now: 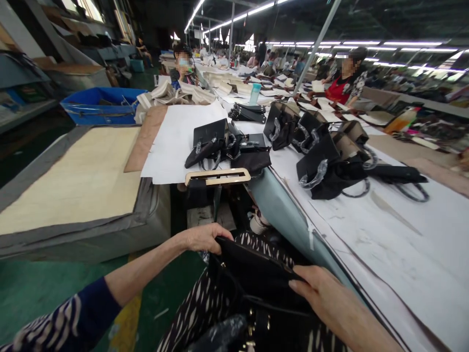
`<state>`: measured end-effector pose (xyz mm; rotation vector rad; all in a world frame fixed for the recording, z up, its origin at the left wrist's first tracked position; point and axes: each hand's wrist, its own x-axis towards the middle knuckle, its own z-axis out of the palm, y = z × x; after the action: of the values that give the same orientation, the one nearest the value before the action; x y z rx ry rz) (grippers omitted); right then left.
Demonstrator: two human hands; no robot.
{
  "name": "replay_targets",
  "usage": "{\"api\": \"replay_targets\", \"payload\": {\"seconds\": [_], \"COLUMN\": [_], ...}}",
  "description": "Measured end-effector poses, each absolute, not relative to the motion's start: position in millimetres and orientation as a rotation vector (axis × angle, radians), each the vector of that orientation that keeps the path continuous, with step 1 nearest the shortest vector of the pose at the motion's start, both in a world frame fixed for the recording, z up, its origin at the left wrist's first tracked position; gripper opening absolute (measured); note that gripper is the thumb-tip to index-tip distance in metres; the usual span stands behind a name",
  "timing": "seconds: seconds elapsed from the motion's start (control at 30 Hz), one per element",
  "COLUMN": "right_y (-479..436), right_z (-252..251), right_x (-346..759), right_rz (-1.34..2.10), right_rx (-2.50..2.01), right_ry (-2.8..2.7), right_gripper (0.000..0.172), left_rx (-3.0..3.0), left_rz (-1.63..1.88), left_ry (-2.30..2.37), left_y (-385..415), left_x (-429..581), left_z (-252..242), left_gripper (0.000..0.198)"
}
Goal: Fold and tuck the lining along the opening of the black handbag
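Workshop hall, head view: strip lights (234,20) run above rows of workers, and a white-covered table (406,244) stretches away on the right. Finished-looking black bags (322,168) with plastic-wrapped handles stand along it; beyond them are a turquoise bottle (255,94) and two co-workers, one in a red apron (334,91). At left, a padded bench (73,171) carries a cream sheet, with a blue tub (104,105) behind it. Directly ahead of the lap, a gold-rimmed slotted plate (218,182) juts across the gap between bench and table, standing between the person and the nearest bags. A pale object, possibly a shoe, shows dimly beneath. On the patterned lap lies an opened black bag (256,269). The left hand (205,238) pinches its upper edge at one end; the right hand (318,288) grips the other, the forearm close beside the table edge.
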<state>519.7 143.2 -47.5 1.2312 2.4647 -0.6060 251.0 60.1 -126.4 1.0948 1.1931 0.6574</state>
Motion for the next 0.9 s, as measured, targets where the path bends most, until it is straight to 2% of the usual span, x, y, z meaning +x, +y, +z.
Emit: {"api": "replay_targets", "payload": {"seconds": [0.23, 0.4, 0.57, 0.9], "right_y": [151, 150, 151, 156], "right_z": [-49, -56, -55, -64], "right_x": [523, 524, 521, 526], "right_rz": [-0.709, -0.621, -0.601, -0.759], "right_rx": [1.182, 1.202, 1.189, 1.216], "right_ry": [2.326, 2.359, 2.354, 2.379], "right_gripper": [0.024, 0.021, 0.021, 0.024], "left_rx": [0.982, 1.100, 1.267, 1.207], "left_rz": [0.673, 0.728, 0.699, 0.668], "left_ry": [1.078, 1.092, 1.160, 1.137], "left_y": [66, 67, 68, 73], "left_x": [253, 248, 242, 244], "left_z": [-144, -147, -146, -144], "left_gripper": [0.039, 0.036, 0.046, 0.042]}}
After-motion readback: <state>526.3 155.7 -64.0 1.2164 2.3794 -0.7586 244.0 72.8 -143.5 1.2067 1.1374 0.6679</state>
